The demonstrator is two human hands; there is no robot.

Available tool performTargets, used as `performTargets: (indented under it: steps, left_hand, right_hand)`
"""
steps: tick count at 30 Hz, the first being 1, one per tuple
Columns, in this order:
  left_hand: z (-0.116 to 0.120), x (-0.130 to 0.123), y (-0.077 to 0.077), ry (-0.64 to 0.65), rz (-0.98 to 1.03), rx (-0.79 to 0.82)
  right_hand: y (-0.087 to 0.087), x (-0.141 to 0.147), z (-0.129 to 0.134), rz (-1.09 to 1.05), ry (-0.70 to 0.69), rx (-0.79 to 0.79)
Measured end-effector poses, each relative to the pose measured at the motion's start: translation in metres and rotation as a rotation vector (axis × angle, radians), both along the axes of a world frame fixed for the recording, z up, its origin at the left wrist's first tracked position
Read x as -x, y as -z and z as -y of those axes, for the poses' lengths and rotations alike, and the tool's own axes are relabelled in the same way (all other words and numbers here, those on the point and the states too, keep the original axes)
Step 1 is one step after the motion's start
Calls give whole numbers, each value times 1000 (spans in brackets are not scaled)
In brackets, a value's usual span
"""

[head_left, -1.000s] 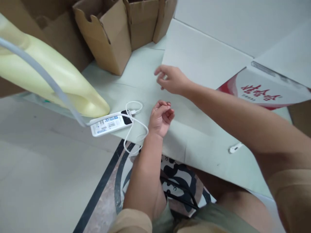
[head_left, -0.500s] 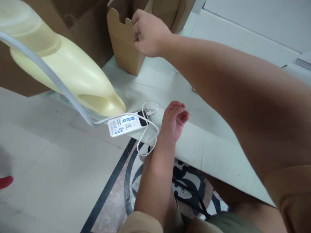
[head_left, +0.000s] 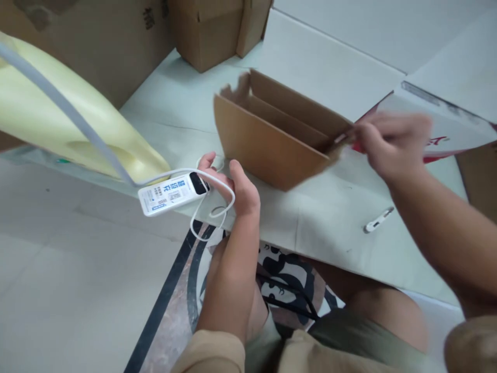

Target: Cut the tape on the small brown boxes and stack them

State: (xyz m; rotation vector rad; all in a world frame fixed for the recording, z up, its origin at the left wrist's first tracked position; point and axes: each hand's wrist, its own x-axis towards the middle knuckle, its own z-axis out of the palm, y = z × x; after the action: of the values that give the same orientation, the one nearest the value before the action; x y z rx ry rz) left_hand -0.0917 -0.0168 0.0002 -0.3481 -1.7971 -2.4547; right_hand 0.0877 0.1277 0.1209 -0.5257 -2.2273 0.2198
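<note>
An open-topped cardboard box (head_left: 267, 145) with notched edges stands on the pale table (head_left: 310, 223). My right hand (head_left: 392, 140), blurred, pinches the right end of its rim. My left hand (head_left: 236, 186) is beside the box's lower left side, fingers apart and holding nothing, with a white cable (head_left: 225, 182) looping by it. Left of that hand lies a white power bank (head_left: 173, 194) with blue print and a dark end, at the table's edge.
A pale yellow rounded object (head_left: 89, 119) leans in at the left. More cardboard boxes (head_left: 217, 36) stand at the back. A white and red box (head_left: 446, 119) is at the right, and a small white tool (head_left: 378, 220) lies in front.
The cardboard box has come nearer and to the right with my right hand at its rim. My left hand has moved left and opened. The view has shifted right.
</note>
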Motion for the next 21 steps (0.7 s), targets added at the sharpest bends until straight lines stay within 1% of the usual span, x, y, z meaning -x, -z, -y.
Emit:
performTargets:
  steps: [2,4,6,8,10,13,15,17,21]
  left_hand:
    - [-5,-6,3,176,-125,-34]
    - [-12,-14,2,406,-248,-101]
    - [-20,-26,-1,610,-348,-158]
    - [-27,-38,-3,724,-401,-173]
    - [-32,-51,-3,767,-396,-165]
    - [-40,-66,1,771,-309,-170]
    - [-46,-73,5,783,-216,-180]
    - [-51,-79,7,802,-126,-159]
    - [-59,-91,3,792,-45,-32]
  right_hand:
    - [15,-57,16,-141,35,-90]
    - [35,-101,34,-299,128,-136]
    - [57,-132,51,-433,230,-115]
    - [77,-151,63,-516,314,-51]
    - [94,-161,70,-540,359,-4]
    - [108,-167,73,-538,358,-29]
    - [114,-169,74,-513,336,-21]
    - [118,-170,75,-482,332,25]
    - [122,-175,77,-503,422,110]
